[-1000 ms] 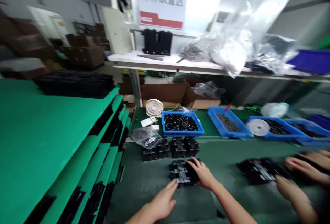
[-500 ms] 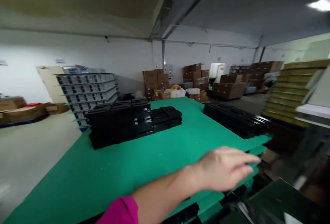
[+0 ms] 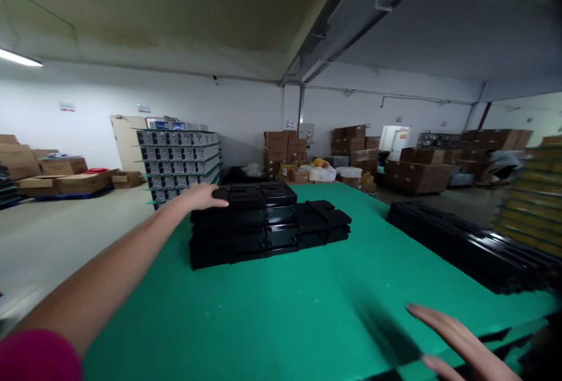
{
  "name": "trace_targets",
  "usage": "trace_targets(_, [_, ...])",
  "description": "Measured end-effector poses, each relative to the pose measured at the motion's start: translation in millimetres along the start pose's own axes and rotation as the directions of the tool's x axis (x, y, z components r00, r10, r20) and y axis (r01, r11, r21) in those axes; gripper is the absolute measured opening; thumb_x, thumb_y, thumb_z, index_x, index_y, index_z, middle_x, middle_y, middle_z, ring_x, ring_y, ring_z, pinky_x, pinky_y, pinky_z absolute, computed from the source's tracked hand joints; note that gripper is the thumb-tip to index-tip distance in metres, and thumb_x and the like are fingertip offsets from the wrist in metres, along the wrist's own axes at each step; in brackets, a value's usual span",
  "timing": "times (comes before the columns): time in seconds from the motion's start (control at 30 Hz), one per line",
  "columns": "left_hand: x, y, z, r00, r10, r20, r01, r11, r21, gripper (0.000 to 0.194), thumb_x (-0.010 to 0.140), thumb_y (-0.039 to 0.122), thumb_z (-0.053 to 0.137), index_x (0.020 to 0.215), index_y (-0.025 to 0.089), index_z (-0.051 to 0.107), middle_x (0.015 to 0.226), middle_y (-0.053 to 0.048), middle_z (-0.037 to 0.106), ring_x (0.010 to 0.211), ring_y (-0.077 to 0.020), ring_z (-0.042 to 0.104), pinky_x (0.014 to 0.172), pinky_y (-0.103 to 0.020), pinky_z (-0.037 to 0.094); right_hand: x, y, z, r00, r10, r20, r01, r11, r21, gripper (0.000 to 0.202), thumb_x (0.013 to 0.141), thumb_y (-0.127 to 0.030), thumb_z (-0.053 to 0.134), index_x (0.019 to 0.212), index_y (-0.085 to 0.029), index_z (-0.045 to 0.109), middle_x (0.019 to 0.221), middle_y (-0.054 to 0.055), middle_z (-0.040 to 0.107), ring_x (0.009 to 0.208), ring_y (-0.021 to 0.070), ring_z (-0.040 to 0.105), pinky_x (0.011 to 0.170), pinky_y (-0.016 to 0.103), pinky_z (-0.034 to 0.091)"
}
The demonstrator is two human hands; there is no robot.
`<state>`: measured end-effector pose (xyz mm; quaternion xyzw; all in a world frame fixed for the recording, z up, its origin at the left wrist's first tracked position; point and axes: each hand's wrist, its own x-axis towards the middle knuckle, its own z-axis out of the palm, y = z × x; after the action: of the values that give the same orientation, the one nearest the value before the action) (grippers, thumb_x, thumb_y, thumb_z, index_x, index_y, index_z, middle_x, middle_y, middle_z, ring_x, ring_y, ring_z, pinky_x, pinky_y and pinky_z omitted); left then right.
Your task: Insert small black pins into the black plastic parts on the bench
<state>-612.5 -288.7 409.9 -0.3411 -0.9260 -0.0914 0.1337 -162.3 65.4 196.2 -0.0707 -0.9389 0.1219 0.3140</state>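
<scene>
Black parts (image 3: 246,239), corner hidden by left hand (image 3: 201,196), right hand (image 3: 474,348) (cut off)

- The back wall (image 3: 250,106) was white, with a cream door (image 3: 127,147) on the left.
- Farther right, there was a bright doorway (image 3: 396,140).
- A big beam (image 3: 351,21) ran along the ceiling (image 3: 197,12).
- A long light (image 3: 20,57) glowed at the top left.
- The floor (image 3: 103,217) was pale and a bit shiny.
- Brown boxes (image 3: 276,150) were piled by the wall.
- A tall yellow stack (image 3: 533,199) stood at the far right.
</scene>
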Motion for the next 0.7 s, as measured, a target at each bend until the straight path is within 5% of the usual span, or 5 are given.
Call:
trace_targets(0.13, [-0.4,-74.4,21.2,0.989,0.067,0.130,-0.060,0.996,-0.059,0.081,0.065,0.063,0.062,0.130,0.016,0.049,0.133,-0.017,0.051,0.114,-0.0334,0.052,0.092,-0.039,0.043,167.2,-72.9,13.1,0.944,-0.238,0.227,0.234,0.971,0.048,0.063,0.085,-0.051,0.053,0.142,-0.032,0.031,0.146,0.007,0.034,0.132,0.0317,0.032,0.103,0.051,0.035])
trace_targets(0.23, [-0.3,-99.7,42.7,0.986,0.125,0.113,-0.114,0.988,-0.102,0.079,0.071,0.064,0.054,0.137,0.024,0.039,0.145,-0.011,0.039,0.127,-0.0314,0.041,0.097,-0.038,0.039,296.6,-111.4,53.6,0.904,-0.333,0.268,0.333,0.942,0.046,0.075,0.079,-0.053,0.060,0.142,-0.027,0.030,0.148,0.009,0.030,0.135,0.0330,0.024,0.106,0.053,0.028])
trace_targets(0.33, [3.7,-112.5,60.1,0.987,0.154,0.053,-0.142,0.973,-0.182,0.076,0.073,0.066,0.051,0.137,0.029,0.037,0.149,-0.009,0.031,0.134,-0.0333,0.031,0.102,-0.044,0.035,384.3,-127.7,94.0,0.851,-0.260,0.457,0.318,0.947,-0.053,0.096,0.066,-0.048,0.074,0.145,-0.024,0.025,0.149,0.010,0.028,0.135,0.0376,0.021,0.105,0.057,0.024])
trace_targets(0.5, [9.3,-116.0,72.1,0.994,0.112,0.018,-0.099,0.933,-0.347,0.073,0.069,0.066,0.057,0.132,0.034,0.041,0.150,-0.007,0.028,0.131,-0.0340,0.036,0.098,-0.044,0.041,436.2,-136.4,122.2,0.724,-0.136,0.676,0.347,0.919,-0.186,0.119,0.045,-0.049,0.083,0.145,-0.021,0.025,0.144,0.014,0.035,0.128,0.0415,0.032,0.103,0.055,0.030])
trace_targets(0.7, [15.3,-109.4,73.6,0.993,0.116,-0.021,-0.116,0.935,-0.336,0.070,0.067,0.064,0.060,0.127,0.032,0.047,0.140,-0.008,0.040,0.124,-0.0323,0.043,0.094,-0.042,0.043,420.1,-119.9,85.1,0.817,-0.165,0.553,0.322,0.925,-0.200,0.116,0.040,-0.049,0.085,0.140,-0.021,0.034,0.137,0.014,0.042,0.125,0.0427,0.034,0.101,0.061,0.024])
